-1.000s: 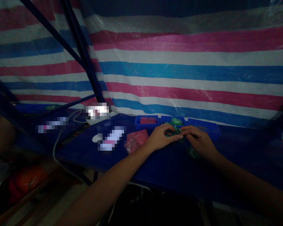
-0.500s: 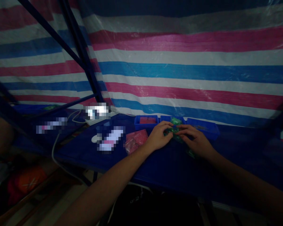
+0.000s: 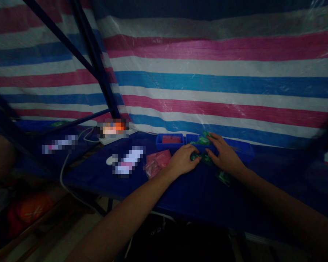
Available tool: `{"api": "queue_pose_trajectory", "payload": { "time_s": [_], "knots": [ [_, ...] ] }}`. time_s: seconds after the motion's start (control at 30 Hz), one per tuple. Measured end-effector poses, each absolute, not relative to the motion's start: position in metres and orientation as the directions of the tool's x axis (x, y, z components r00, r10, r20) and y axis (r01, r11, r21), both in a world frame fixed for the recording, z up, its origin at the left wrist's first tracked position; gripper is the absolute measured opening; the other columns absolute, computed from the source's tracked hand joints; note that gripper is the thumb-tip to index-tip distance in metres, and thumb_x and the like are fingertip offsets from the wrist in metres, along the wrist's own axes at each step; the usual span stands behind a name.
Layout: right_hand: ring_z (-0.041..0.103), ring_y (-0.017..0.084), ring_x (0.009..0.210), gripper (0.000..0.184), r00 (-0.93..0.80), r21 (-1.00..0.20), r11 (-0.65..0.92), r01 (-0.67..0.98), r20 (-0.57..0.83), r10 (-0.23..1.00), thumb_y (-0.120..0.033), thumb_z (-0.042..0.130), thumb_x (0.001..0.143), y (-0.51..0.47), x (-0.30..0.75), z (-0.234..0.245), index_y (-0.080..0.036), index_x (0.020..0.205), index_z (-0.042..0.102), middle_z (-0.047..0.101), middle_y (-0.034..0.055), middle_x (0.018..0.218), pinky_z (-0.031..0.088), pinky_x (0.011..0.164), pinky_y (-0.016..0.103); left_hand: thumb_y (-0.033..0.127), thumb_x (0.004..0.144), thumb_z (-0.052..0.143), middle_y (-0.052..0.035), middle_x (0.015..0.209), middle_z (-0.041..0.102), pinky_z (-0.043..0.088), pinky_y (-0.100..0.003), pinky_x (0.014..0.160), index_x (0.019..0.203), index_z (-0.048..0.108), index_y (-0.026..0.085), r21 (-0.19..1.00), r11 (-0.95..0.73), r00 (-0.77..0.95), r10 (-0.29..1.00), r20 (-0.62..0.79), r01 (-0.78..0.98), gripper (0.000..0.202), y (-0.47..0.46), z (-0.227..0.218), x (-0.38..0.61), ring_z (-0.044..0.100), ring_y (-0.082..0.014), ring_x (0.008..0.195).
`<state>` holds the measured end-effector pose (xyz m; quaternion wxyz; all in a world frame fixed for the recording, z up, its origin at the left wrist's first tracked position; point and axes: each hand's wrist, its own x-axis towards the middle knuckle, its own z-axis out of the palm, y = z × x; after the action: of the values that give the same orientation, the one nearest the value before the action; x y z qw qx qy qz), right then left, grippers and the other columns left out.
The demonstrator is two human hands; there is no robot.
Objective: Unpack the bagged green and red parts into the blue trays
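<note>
On the dark blue table my left hand rests with fingers curled onto a small green piece. My right hand reaches forward, fingers spread, its tips at the middle blue tray that holds green pieces. Whether its fingers pinch one of those pieces is too dark to tell. Another green piece lies on the table under my right wrist. A red packet lies just left of my left hand.
A blue tray with red contents stands left of the green one, and another blue tray to its right. A white cable and blurred items lie at the left. A striped tarp and dark poles close the back.
My right hand has left the green piece between both hands and moved forward to the middle tray, fingers spreading. My left hand stayed put on the piece.
</note>
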<state>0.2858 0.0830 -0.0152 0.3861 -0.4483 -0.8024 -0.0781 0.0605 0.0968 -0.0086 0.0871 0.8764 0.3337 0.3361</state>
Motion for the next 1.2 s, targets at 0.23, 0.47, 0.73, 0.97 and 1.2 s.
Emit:
{"api": "queue_pose_trajectory", "payload": {
  "time_s": [0.23,0.47,0.73,0.97,1.2],
  "knots": [
    [0.041,0.029,0.145,0.048,-0.466,-0.154,0.656,0.739,0.586,0.663,-0.032,0.051,0.098,0.086,0.280,-0.020,-0.023,0.146,0.048,0.043,0.0103,0.157,0.036,0.120,0.051,0.029,0.091,0.063,-0.0085,0.108,0.066,0.050,-0.037,0.098,0.106,0.068,0.018,0.348,-0.752,0.569,0.654,0.498,0.560,0.020,0.097,-0.009,0.060,0.063,-0.0228,0.104],
    [0.050,0.033,0.137,0.053,-0.415,-0.116,0.588,0.800,0.600,0.684,-0.038,0.055,0.096,0.091,0.283,-0.025,-0.017,0.145,0.048,0.056,0.0168,0.144,0.036,0.118,0.056,0.037,0.088,0.068,-0.0091,0.109,0.066,0.050,-0.038,0.099,0.107,0.069,0.017,0.340,-0.741,0.574,0.666,0.476,0.579,0.027,0.097,-0.010,0.060,0.063,-0.0233,0.105],
    [0.049,0.032,0.138,0.051,-0.470,-0.107,0.657,0.746,0.615,0.633,-0.031,0.053,0.097,0.086,0.282,-0.022,-0.020,0.146,0.046,0.056,0.0144,0.146,0.029,0.121,0.061,0.027,0.081,0.075,-0.0086,0.111,0.069,0.051,-0.039,0.099,0.111,0.071,0.018,0.351,-0.766,0.615,0.642,0.458,0.539,0.032,0.101,-0.015,0.058,0.064,-0.0239,0.105],
    [0.059,0.031,0.127,0.038,-0.350,-0.271,0.653,0.707,0.668,0.657,-0.034,0.057,0.096,0.066,0.283,-0.018,-0.026,0.133,0.059,0.066,0.0113,0.131,0.044,0.111,0.057,0.007,0.083,0.063,-0.0069,0.109,0.068,0.051,-0.039,0.099,0.106,0.070,0.019,0.424,-0.764,0.509,0.643,0.573,0.487,0.027,0.098,-0.003,0.058,0.064,-0.0216,0.105],
    [0.068,0.028,0.115,0.050,-0.224,-0.753,0.565,0.337,0.518,0.825,-0.040,0.071,0.088,0.058,0.274,-0.022,-0.026,0.133,0.056,0.068,0.0104,0.129,0.055,0.102,0.050,0.010,0.086,0.066,-0.0080,0.123,0.061,0.056,-0.036,0.094,0.121,0.065,0.022,0.550,-0.785,0.443,0.617,0.651,0.284,0.037,0.090,0.008,0.062,0.061,-0.0203,0.114]
  ]
}}
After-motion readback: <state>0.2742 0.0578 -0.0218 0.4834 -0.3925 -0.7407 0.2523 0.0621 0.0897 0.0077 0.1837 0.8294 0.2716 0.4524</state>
